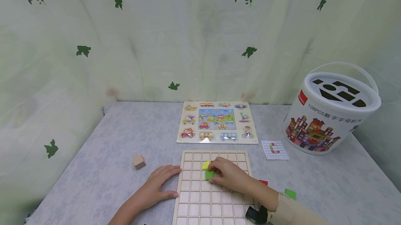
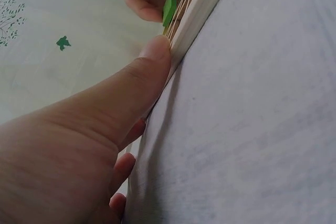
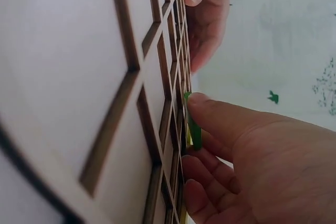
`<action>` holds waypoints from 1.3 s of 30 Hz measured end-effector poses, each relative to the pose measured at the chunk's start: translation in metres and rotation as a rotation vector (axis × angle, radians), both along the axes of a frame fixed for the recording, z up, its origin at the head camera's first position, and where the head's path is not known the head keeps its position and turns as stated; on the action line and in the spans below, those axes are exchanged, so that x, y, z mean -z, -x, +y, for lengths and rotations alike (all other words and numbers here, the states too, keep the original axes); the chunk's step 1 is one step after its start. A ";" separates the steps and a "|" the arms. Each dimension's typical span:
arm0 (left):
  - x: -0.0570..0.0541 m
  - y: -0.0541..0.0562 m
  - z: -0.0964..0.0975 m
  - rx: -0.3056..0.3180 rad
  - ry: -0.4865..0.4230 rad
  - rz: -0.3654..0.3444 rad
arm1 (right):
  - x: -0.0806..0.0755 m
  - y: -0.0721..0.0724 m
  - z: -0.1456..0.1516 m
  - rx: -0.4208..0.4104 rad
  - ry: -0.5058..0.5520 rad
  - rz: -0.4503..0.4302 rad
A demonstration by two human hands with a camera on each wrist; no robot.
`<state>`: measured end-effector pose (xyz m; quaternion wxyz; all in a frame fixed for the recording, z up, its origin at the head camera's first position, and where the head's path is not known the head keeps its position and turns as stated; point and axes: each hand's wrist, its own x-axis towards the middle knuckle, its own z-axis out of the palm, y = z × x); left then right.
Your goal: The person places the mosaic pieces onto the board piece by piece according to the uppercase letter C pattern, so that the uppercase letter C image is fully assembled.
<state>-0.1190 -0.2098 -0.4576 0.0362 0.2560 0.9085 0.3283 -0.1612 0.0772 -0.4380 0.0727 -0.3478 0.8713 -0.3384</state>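
Observation:
A wooden grid board (image 1: 194, 197) lies on the table in the head view. Between thumb and fingers my right hand (image 1: 232, 176) pinches a green square tile (image 1: 209, 175) over the board's upper middle cells. In the right wrist view this green tile (image 3: 194, 129) stands tilted against the grid. Just behind it, a yellow tile (image 1: 205, 165) sits on the board, partly covered by the fingertips. My left hand (image 1: 155, 185) rests along the board's left edge, fingers extended and thumb apart; the left wrist view has the thumb (image 2: 136, 80) against the board's side.
Left of the board stands a plain wooden cube (image 1: 139, 161). Beyond the board lies a picture puzzle (image 1: 219, 142), with a small pattern card (image 1: 275, 150) to its right. A white bucket (image 1: 329, 124) stands far right. A red piece (image 1: 263, 182) and another green tile (image 1: 290, 194) lie near my right forearm.

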 end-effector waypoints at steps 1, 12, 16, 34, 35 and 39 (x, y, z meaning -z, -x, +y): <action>0.000 0.000 0.000 0.000 -0.002 -0.003 | 0.000 0.000 -0.001 -0.001 -0.010 0.013; 0.000 -0.001 0.000 0.006 -0.003 0.029 | -0.002 -0.001 0.000 -0.021 -0.053 0.029; -0.001 -0.001 0.000 0.004 0.001 0.020 | -0.001 0.000 -0.001 -0.013 -0.053 0.034; 0.000 0.000 0.000 0.005 0.004 0.019 | -0.003 0.002 -0.001 -0.022 -0.025 -0.041; 0.000 0.000 0.000 0.006 0.003 0.020 | -0.003 0.002 0.000 -0.020 -0.008 -0.067; 0.000 0.000 0.000 0.008 -0.001 0.029 | -0.007 -0.001 0.006 0.005 0.102 -0.166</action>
